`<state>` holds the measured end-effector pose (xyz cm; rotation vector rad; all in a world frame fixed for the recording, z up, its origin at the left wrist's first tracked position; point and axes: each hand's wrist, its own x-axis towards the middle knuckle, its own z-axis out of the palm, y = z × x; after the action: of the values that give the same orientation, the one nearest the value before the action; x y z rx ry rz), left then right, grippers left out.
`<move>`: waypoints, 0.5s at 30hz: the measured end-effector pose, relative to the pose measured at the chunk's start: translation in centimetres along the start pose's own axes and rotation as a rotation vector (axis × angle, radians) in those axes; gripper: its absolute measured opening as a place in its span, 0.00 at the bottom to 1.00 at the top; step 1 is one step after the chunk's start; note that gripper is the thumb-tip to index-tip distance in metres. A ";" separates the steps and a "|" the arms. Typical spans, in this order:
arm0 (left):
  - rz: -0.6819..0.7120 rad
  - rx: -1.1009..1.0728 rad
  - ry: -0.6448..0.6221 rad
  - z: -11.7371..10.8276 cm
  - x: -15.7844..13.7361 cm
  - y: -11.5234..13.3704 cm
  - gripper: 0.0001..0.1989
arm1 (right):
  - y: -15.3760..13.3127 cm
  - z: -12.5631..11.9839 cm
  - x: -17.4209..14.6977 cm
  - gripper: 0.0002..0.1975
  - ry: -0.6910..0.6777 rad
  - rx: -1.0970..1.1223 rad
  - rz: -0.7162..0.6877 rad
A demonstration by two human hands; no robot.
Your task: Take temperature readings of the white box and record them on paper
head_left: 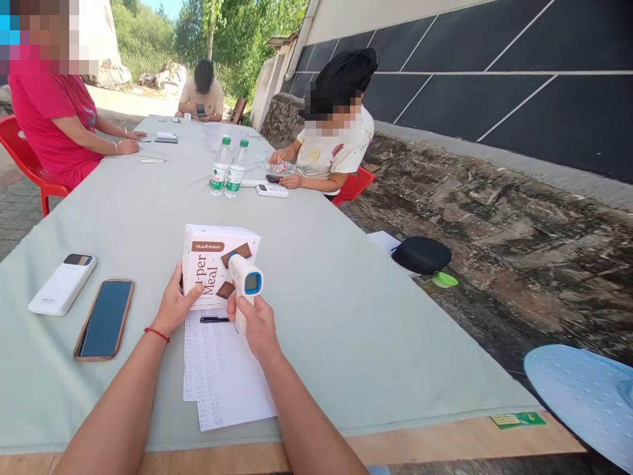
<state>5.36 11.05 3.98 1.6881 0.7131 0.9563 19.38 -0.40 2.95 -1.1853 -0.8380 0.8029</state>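
Note:
My left hand (179, 298) grips the left side of a white and brown snack box (211, 247) marked NutriMotion, thumb across its front. My right hand (257, 323) is wrapped round the handle of a white and blue infrared thermometer (246, 274). Its small screen faces me, and its front end points at the box; whether the two touch I cannot tell. Below the box lie printed paper sheets (232, 389) with a black pen (214, 320) on them, partly hidden by my right hand.
Left of my arms lie a phone (105, 320) and a white power bank (63, 285) on the cloth-covered table (376, 343). Two water bottles (227, 168) stand farther off. Three people sit round the table. A black case (422, 255) and a blue hat (583, 396) are off the right edge.

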 end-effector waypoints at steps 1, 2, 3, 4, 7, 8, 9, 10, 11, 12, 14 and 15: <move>-0.011 0.011 -0.005 -0.1 0.0 0.1 0.37 | 0.0 0.0 0.0 0.16 -0.004 0.001 0.002; -0.022 0.020 -0.011 -0.1 0.0 0.2 0.39 | 0.0 0.0 0.0 0.16 -0.006 0.003 0.004; -0.031 0.024 -0.017 -0.2 -0.1 0.2 0.40 | 0.1 0.0 0.0 0.17 -0.005 0.007 0.006; -0.038 0.022 -0.023 -0.2 -0.1 0.3 0.40 | 0.1 0.0 0.0 0.16 -0.001 0.011 0.009; -0.049 -0.012 -0.043 -0.2 -0.2 0.4 0.41 | 0.3 0.1 0.1 0.16 0.017 0.012 0.026; -0.052 -0.024 -0.046 -0.2 -0.2 0.5 0.41 | 0.4 0.0 0.2 0.16 0.023 0.008 0.031; -0.055 -0.033 -0.050 -0.2 -0.2 0.5 0.41 | 0.5 0.0 0.2 0.16 0.030 0.003 0.036; -0.056 -0.040 -0.053 -0.3 -0.2 0.5 0.41 | 0.5 0.0 0.2 0.17 0.035 -0.001 0.038; -0.059 -0.046 -0.056 -0.3 -0.2 0.6 0.41 | 0.5 0.0 0.2 0.17 0.038 -0.003 0.038; -0.063 -0.052 -0.061 -0.3 -0.2 0.6 0.42 | 0.5 -0.1 0.2 0.17 0.039 -0.005 0.036; -0.068 -0.059 -0.082 -0.4 -0.3 0.6 0.44 | 0.5 -0.1 0.2 0.17 0.038 -0.021 0.024; -0.067 -0.061 -0.096 -0.4 -0.3 0.6 0.46 | 0.4 -0.1 0.2 0.17 0.041 -0.036 0.015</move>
<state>4.84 10.86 4.54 1.6353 0.6663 0.8360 19.57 -0.16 2.56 -1.2377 -0.8135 0.7761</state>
